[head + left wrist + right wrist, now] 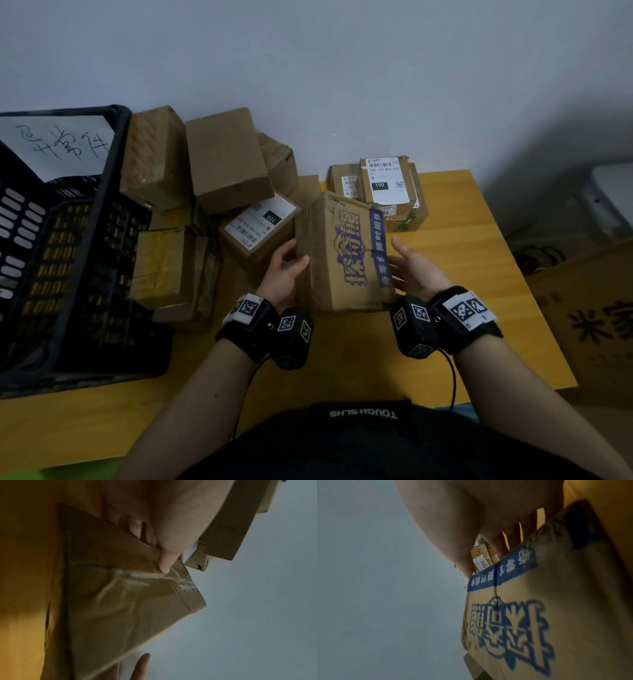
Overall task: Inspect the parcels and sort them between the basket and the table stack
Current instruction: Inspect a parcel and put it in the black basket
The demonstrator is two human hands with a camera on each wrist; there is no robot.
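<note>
While the box (339,253) stood on the counter (479,274) between both hands, the left hand (282,270) lay against its left face, thumb on the taped edge, fingers (135,526) loosely spread. Just off its right edge, the right hand (416,269) was held with fingers (513,536) straight and apart. Loose parcels (226,161) crowded the left, beside the basket (113,192). Behind, near the wall, sat the stack (387,185). Bare counter lay to the right and front.
</note>
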